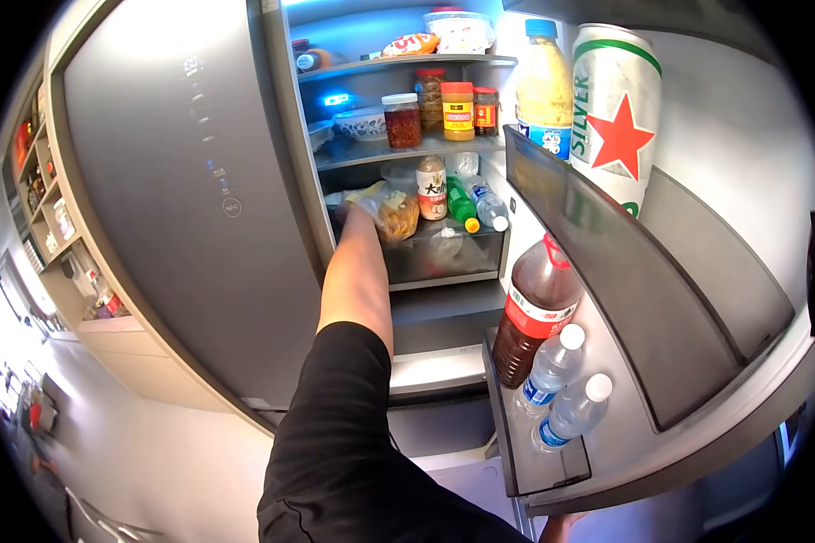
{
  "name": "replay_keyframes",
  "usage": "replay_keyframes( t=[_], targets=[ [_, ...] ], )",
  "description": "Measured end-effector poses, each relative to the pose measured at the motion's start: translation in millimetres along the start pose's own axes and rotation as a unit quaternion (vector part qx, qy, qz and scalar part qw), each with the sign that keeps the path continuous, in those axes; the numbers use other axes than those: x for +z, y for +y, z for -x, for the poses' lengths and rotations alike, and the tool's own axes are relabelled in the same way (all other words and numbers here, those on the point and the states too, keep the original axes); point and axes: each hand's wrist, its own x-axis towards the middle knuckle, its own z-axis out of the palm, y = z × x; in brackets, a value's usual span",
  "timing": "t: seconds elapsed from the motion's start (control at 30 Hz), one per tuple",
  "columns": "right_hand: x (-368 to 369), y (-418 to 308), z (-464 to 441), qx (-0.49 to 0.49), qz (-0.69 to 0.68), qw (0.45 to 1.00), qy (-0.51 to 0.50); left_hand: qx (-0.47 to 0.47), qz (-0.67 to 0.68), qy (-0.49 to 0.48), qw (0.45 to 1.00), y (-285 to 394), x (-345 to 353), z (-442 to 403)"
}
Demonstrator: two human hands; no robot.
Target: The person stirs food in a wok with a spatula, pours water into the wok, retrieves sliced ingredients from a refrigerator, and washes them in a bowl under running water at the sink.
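Note:
My left hand (357, 214) reaches into the open fridge at the middle shelf, at a clear plastic bag (369, 194). The bag and blur hide its fingers. Just right of it is a bag of yellowish food (397, 215), then an upright bottle with a white label (432, 188). A green bottle (463, 205) and a clear bottle (487, 204) lie beside that one. Only a small part of my right hand (561, 526) shows, low at the fridge door's bottom edge, its fingers hidden.
The open door (697, 452) spans the right side, holding a large silver can (611, 109), a dark drink bottle (536, 303) and water bottles (574, 414). Jars (402, 121) stand on the shelf above my left hand. A closed grey door (172, 226) is at left.

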Motion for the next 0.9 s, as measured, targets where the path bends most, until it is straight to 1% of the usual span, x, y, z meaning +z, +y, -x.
replay_keyframes(
  t=[0.2, 0.37, 0.47, 0.53, 0.63, 0.7, 0.77, 0.8, 0.83, 0.9],
  targets=[
    [-2.8, 4.0, -3.4, -0.012, 0.012, 1.000, -0.018, 0.025, 0.028, 0.013, 0.999, 0.6, -1.2, 12.9],
    [-7.0, 8.3, -5.1, -0.025, 0.030, 0.999, -0.032, 0.060, 0.060, 0.033, 0.996, 16.6, -3.1, 17.6],
    [-11.1, 11.5, -4.9, -0.036, 0.055, 0.997, -0.048, 0.075, 0.110, 0.055, 0.990, 29.6, 3.8, 20.3],
    [-11.5, 12.3, -7.2, -0.044, 0.077, 0.994, -0.061, 0.041, 0.182, 0.078, 0.979, 38.4, 8.3, 34.0],
    [-17.9, 15.4, -11.0, -0.071, 0.150, 0.982, -0.090, -0.006, 0.079, -0.089, 0.993, 54.6, -12.1, 48.5],
    [-25.4, 19.4, -12.6, -0.098, 0.222, 0.963, -0.116, 0.101, 0.004, 0.001, 0.995, 52.7, -38.8, 86.0],
    [-30.2, 21.2, -13.2, -0.113, 0.252, 0.953, -0.124, 0.096, 0.132, -0.011, 0.987, 41.5, 2.9, 35.5],
    [-29.1, 20.9, -12.3, -0.111, 0.254, 0.953, -0.124, 0.088, 0.162, -0.025, 0.982, 40.1, 4.0, 32.6],
    [-22.7, 11.1, -6.5, -0.090, 0.182, 0.974, -0.102, 0.079, 0.193, -0.039, 0.977, 42.2, -5.8, 43.5],
    [-10.8, -6.7, 3.4, -0.055, 0.034, 0.996, -0.054, 0.052, 0.192, -0.083, 0.976, 46.3, -23.3, 72.3]
  ],
)
